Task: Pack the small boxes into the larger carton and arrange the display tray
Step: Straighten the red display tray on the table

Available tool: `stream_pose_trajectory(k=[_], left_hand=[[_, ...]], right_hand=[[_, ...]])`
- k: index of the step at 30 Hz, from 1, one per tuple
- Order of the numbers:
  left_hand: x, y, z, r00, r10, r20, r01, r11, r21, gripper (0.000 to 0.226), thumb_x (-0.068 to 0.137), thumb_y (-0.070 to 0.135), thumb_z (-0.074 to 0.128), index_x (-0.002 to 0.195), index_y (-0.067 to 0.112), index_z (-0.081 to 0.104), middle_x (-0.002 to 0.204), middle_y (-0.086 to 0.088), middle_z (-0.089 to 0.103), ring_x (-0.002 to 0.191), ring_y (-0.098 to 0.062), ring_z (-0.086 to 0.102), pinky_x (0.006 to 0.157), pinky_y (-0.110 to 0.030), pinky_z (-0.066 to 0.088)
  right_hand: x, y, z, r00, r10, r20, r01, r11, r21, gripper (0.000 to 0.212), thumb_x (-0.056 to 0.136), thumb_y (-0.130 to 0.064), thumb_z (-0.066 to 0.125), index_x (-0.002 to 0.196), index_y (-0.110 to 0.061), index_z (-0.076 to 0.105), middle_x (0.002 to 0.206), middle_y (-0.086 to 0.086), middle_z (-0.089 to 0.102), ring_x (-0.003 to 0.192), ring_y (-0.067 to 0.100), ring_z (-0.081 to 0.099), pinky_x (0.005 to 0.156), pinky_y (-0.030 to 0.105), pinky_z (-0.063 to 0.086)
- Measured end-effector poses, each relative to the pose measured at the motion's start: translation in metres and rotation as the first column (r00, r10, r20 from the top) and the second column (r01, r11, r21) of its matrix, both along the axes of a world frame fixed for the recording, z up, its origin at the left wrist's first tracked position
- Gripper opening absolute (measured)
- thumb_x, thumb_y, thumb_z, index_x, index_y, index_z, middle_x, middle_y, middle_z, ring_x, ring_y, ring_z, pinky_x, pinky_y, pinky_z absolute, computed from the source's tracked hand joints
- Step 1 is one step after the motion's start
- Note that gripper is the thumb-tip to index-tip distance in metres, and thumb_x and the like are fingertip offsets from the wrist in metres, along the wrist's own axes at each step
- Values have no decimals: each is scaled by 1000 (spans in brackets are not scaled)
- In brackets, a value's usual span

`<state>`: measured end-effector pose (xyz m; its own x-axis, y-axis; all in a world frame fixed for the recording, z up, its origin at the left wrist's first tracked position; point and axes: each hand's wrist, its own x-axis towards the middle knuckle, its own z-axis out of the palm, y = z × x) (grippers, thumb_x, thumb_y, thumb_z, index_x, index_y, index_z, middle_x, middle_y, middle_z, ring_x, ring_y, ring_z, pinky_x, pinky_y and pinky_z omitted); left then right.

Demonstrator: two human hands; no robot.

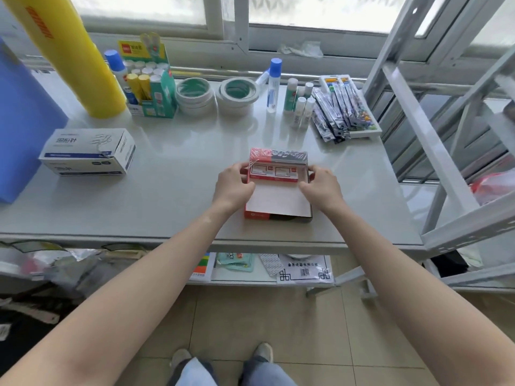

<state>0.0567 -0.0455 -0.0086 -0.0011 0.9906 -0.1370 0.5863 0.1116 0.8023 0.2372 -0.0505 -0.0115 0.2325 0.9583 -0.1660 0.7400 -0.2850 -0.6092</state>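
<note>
A red and white carton (277, 203) lies open near the table's front edge, its white inner floor showing. A shrink-wrapped pack of small red and white boxes (274, 169) stands at the carton's far end. My left hand (235, 185) grips the pack's left end and my right hand (320, 185) grips its right end. A white display tray (373, 130) at the back right holds several dark packets and coloured pins.
A white and blue box (89, 151) sits at the left. Along the back stand a yellow roll (75, 57), a green glue-stick display box (152, 82), tape rolls (195, 96), glue bottles (274, 84). A metal rack (446, 121) rises at right. A blue bag (22, 121) stands far left.
</note>
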Motion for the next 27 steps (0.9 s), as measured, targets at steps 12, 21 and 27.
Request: stream_pose_trajectory(k=[12,21,27], left_hand=[[-92,16,8,991,124,-53,-121,991,59,39,86,6,54,122,17,63,112,-5,71,95,-20,67,84,-22,47],[-166,26,4,981,181,-71,-174,980,95,37,89,5,50,122,18,63,112,-6,72,97,-21,67,82,-18,45],[-180,27,1,985,141,-99,-132,987,94,41,89,6,54,128,18,58,114,-5,70,98,-21,65,82,-18,42]], right_hand=[[-94,33,5,991,133,-29,-131,989,61,28,91,-20,49,114,-7,58,116,16,58,107,28,55,89,32,42],[-173,46,6,981,190,-37,-189,981,41,26,89,-15,50,110,-4,58,116,17,57,105,31,56,93,36,43],[-189,48,6,983,182,-12,-182,983,8,29,88,-11,49,115,-2,55,120,19,55,110,32,53,95,36,41]])
